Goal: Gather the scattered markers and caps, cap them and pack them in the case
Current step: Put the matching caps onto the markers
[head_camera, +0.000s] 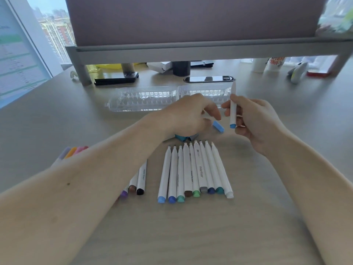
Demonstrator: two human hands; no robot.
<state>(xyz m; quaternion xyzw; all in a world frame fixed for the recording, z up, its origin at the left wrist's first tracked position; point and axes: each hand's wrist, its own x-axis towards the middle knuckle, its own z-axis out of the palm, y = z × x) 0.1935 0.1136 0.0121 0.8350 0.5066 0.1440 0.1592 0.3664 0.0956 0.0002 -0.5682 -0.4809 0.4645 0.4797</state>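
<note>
A marker (233,104) is gripped in the right hand (254,119), held nearly upright over the middle of the desk (191,236), its bare tip up and its blue tail down. The left hand (189,113) hovers beside it with fingers loosely curled and nothing seen held. A blue cap (218,126) lies on the desk just beside its fingertips; whether it is touched cannot be told.

The step in hand is judged to be capping this marker. The blue cap should be chosen, since it matches the tail. It is best pinched by its closed end, so the mouth is left free. The mouth should be lined up with the barrel, then pushed straight on until seated, so the tip is not smeared.

A row (193,173) of 9 uncapped markers lies toward the near edge. More caps (186,137) show under the left hand. The clear case (145,100) lies open toward the far edge.
</note>
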